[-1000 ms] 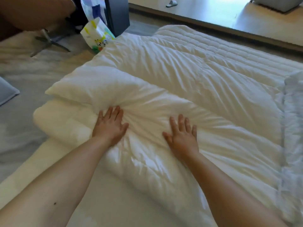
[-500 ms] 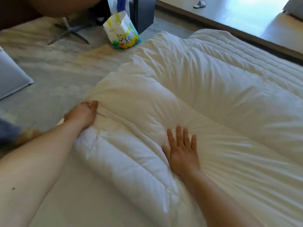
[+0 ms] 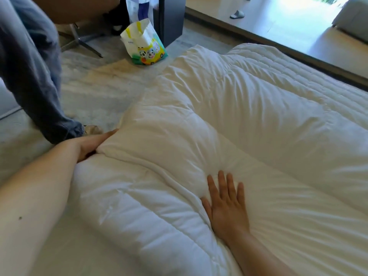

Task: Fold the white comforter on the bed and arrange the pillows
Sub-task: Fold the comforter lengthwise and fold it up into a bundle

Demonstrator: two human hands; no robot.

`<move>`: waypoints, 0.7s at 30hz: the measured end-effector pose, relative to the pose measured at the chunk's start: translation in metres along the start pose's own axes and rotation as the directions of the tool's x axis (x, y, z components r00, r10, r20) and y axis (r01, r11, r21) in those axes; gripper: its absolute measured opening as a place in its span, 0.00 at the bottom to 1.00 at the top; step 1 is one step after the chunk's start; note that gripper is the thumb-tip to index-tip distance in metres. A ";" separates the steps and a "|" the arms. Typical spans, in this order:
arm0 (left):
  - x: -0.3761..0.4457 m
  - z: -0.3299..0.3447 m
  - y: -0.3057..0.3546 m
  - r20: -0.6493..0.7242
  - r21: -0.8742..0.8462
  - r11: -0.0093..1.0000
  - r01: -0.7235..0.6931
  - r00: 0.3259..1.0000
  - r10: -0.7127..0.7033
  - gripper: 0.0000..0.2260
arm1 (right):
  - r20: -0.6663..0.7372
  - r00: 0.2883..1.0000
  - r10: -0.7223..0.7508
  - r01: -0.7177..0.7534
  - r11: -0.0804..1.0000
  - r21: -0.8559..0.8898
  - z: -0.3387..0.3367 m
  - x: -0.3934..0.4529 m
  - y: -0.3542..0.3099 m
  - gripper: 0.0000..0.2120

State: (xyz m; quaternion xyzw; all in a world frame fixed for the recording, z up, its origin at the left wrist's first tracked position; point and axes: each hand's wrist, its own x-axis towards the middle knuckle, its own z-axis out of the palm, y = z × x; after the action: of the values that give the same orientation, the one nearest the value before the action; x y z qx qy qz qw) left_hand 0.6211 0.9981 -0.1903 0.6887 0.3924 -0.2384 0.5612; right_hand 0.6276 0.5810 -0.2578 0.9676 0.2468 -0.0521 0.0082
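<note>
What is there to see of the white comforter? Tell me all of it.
The white comforter is thick, puffy and quilted in stitched channels, creased all over. It lies folded on the bed, an upper layer doubled over a lower one, its fold edge running diagonally. The right hand presses flat on top, fingers spread. The left hand grips the upper layer's left corner. Its far end reaches toward the window step.
</note>
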 end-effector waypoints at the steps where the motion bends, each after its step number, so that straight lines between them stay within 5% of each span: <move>1: -0.004 0.001 0.002 0.008 -0.024 1.000 -0.002 1.000 0.002 0.40 | 0.002 1.000 0.006 -0.006 1.000 0.002 -0.001 0.000 0.000 0.30; 5: -0.011 -0.006 0.010 -0.010 -0.050 0.999 0.003 1.000 -0.003 0.22 | 0.010 1.000 0.018 -0.018 1.000 0.009 -0.003 -0.001 0.000 0.30; 13: -0.054 -0.006 0.035 -0.099 -0.005 0.943 -0.333 0.938 0.331 0.36 | 0.050 0.999 0.007 -0.008 1.000 0.026 -0.006 0.000 -0.001 0.32; 18: -0.123 0.043 0.115 -0.070 0.204 0.724 -0.658 0.728 0.682 0.16 | 0.153 0.988 -0.015 0.007 0.999 0.051 -0.018 0.002 0.001 0.35; 20: -0.165 0.093 0.156 0.001 0.346 0.564 -0.750 0.601 0.799 0.12 | 0.226 0.972 -0.067 -0.006 0.951 0.309 -0.037 0.008 0.015 0.29; 21: -0.185 0.119 0.171 0.048 0.401 0.482 -0.779 0.543 0.838 0.11 | 0.235 0.968 -0.084 -0.057 0.842 0.536 -0.055 0.008 0.024 0.24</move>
State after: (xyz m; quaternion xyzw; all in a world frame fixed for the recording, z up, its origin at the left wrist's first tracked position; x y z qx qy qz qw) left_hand 0.6654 0.8225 0.0212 0.9014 0.0093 0.0382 0.4312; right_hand 0.6514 0.5659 -0.2039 0.9148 0.2258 -0.2404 -0.2333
